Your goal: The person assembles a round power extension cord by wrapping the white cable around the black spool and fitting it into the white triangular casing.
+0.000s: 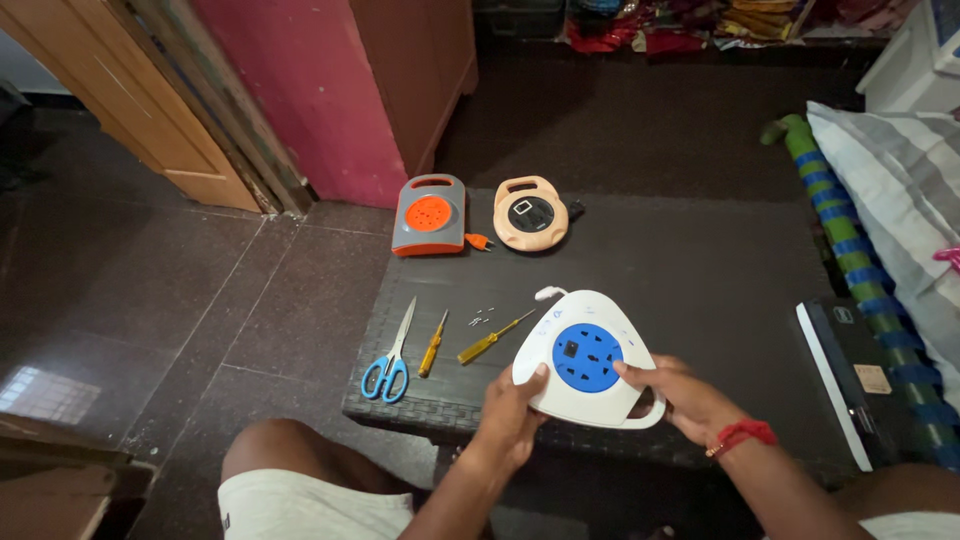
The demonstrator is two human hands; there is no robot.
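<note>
Over the near edge of the dark worktop (700,270), both hands' fingers are clamped on the white extension reel (585,358), left hand (512,412) and right hand (685,395) at its sides, blue socket face up, handle end toward the right fingers.

Both forearms are bare, with no sleeves in view. The left hand (510,410) carries no ring, band or watch that can be seen. The right hand (685,395) likewise shows no ring; at its wrist sits a red thread band (742,434), wound in several strands and bunched into a small knot or tuft on the outer side. The person wears light, off-white shorts (300,508): one leg of the garment covers the left thigh, with a small dark mark near its hem, and a second pale patch shows at the lower right edge. The left knee is uncovered.
</note>
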